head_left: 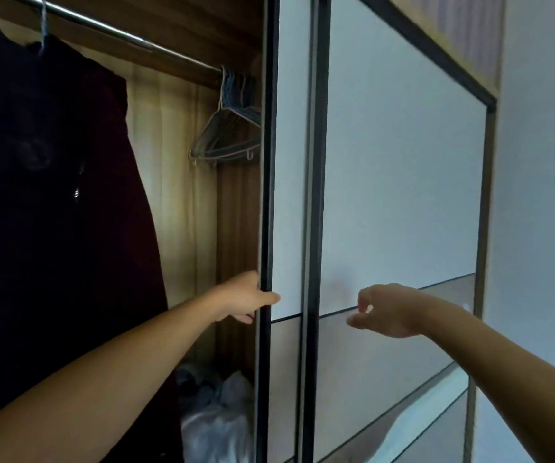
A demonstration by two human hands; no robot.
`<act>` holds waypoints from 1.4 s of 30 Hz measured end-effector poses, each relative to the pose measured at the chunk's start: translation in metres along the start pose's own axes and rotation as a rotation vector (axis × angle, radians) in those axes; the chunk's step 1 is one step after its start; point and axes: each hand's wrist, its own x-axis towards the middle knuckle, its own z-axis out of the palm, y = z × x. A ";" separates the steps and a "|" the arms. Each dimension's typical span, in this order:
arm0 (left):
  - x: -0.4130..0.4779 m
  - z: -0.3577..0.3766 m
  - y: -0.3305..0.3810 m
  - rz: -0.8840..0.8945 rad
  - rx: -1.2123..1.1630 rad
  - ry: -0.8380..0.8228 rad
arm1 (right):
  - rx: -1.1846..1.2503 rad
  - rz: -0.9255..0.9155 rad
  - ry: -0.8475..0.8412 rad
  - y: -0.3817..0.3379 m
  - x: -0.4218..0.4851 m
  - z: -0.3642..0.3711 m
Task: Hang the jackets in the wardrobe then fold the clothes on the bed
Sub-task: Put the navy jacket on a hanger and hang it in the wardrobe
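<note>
Found dark zip jacket [52, 195] hanging from the wardrobe rail [119, 35] at far left. Noted bunch of empty hangers [229, 135] at the rail's right end, with crumpled plastic bags [215, 422] low beneath. Recorded left hand [242, 297] gripping the dark edge of the sliding door [267, 162], thumb on its front. Recorded right hand [393, 312] apart from it, before the next door panel [403, 162], fingers loosely curled, holding nothing.

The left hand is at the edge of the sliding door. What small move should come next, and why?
Probably pull the white sliding wardrobe door leftward to close it: the left hand grips its dark frame edge, the dark zipped jacket hangs on the metal rail, and the right hand holds nothing.
</note>
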 end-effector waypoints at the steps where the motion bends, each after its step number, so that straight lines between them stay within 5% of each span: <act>1: -0.001 0.002 -0.001 0.003 -0.003 0.022 | 0.004 -0.008 -0.021 0.005 0.003 0.007; 20: -0.135 -0.071 -0.070 -0.166 0.008 0.166 | 0.108 -0.273 0.015 -0.086 0.004 0.034; 28: -0.260 -0.135 -0.116 -0.310 -0.080 0.252 | 0.190 -0.277 0.214 -0.161 -0.017 0.028; 37: -0.363 -0.190 -0.149 -0.482 -0.120 0.441 | 0.216 -0.335 0.186 -0.239 -0.024 0.024; 42: -0.403 -0.198 -0.154 -0.557 0.184 0.716 | 0.249 -0.362 0.244 -0.286 -0.032 0.017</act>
